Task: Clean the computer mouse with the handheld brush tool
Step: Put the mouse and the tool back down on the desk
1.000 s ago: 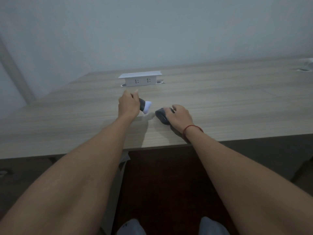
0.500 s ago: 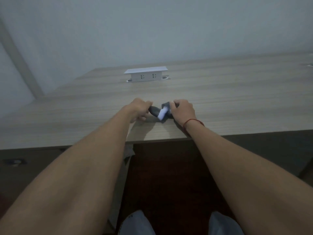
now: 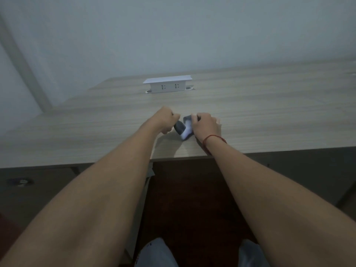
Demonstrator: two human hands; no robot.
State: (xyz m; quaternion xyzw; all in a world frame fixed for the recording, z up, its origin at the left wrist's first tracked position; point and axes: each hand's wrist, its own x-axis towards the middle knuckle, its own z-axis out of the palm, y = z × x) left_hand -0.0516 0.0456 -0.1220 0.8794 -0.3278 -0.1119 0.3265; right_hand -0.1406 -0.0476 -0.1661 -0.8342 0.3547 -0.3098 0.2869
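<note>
Here, left hand (image 3: 165, 119) fisted around dark-handled, white-bristled brush (image 3: 183, 130); bristles beside right-hand fingers (image 3: 195, 118). Right hand (image 3: 206, 126) grips dark plastic computer mouse (image 3: 187, 118), mostly hidden beneath its fingers, on wood-grain desk (image 3: 269, 112).

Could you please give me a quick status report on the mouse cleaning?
Left hand gripping brush tool, white head against the mouse. Right hand steadying mouse on desk. Nothing in the way.
</note>
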